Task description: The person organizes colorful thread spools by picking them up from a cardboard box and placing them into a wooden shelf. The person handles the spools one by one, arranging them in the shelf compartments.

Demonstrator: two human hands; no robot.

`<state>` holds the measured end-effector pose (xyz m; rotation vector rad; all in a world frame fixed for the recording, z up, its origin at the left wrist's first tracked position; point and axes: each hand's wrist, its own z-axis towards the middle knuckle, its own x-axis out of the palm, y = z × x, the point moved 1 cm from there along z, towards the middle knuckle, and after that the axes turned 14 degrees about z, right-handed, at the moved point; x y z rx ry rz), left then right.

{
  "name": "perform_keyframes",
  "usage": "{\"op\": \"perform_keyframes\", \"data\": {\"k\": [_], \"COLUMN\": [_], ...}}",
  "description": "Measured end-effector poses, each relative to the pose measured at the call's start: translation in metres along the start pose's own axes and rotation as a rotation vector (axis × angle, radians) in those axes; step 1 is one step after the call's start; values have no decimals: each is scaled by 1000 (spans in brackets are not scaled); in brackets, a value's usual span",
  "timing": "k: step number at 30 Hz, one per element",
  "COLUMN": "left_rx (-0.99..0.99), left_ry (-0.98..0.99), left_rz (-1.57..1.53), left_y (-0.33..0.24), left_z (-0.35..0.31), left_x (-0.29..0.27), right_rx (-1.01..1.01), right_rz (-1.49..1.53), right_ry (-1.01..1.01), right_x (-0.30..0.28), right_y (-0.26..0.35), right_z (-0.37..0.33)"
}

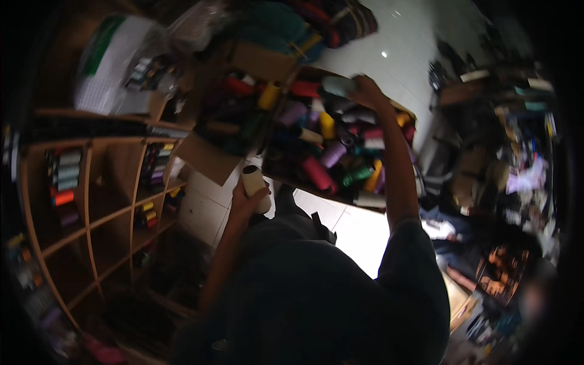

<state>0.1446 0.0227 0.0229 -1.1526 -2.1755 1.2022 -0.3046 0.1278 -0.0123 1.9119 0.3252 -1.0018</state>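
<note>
In my left hand is a cream thread cone, upright with its dark hollow top facing up, close to my body. My right arm stretches over a cardboard box of mixed thread spools. At its far side, my right hand is closed around a pale grey-green thread cone, which lies over the other spools. Among those below are a yellow spool, a crimson spool, a lilac spool and a shiny green spool.
A second box with an open flap adjoins on the left, also holding spools. Wooden cubby shelves with rows of spools stand at the left. Plastic-wrapped goods lie above them. Cluttered shelving lines the right side.
</note>
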Motion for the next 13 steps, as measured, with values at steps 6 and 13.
{"op": "perform_keyframes", "data": {"k": [6, 13], "left_rx": [-21, 12], "left_ry": [-164, -127], "left_rz": [-25, -164], "left_y": [-5, -5], "left_z": [-14, -33], "left_x": [-25, -66], "right_rx": [21, -99], "right_rz": [1327, 2306], "right_ry": [-103, -206], "right_x": [27, 126], "right_y": [-2, 107], "right_z": [-96, -108]}}
